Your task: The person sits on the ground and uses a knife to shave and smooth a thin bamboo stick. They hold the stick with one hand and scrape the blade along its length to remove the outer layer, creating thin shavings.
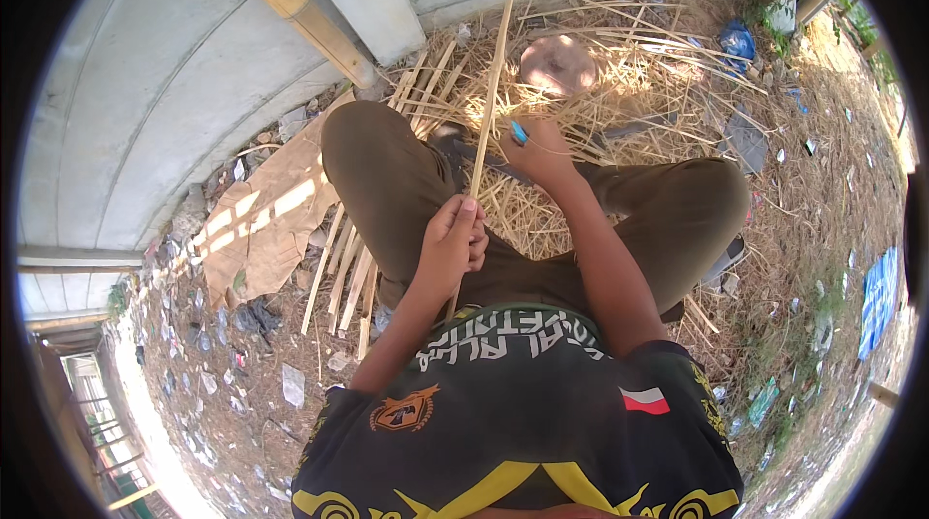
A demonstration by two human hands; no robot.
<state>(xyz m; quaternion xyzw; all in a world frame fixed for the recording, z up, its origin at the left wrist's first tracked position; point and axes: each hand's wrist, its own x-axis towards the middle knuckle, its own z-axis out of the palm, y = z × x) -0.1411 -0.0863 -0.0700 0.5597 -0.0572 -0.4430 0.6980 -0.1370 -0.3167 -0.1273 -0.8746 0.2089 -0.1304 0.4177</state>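
A long, thin bamboo strip [495, 64] stands tilted in front of me, running from my lap up past the top of the view. My left hand [452, 240] is closed around its lower part, above my lap. Just right of the strip, my right hand [539, 153] is closed on a small object with a bright blue part [519, 133]; its kind is hidden by the fingers. Whether that object touches the strip, I cannot tell. Loose shavings [523, 214] lie between and beyond my bent legs.
More cut strips [339, 272] lie beside and under my left leg, near a flattened brown cardboard sheet [256, 229]. A round block [558, 64] sits ahead among shavings. A bamboo pole [290, 1] leans by the grey wall [174, 64]. Litter and a blue plastic sheet [879, 301] lie around.
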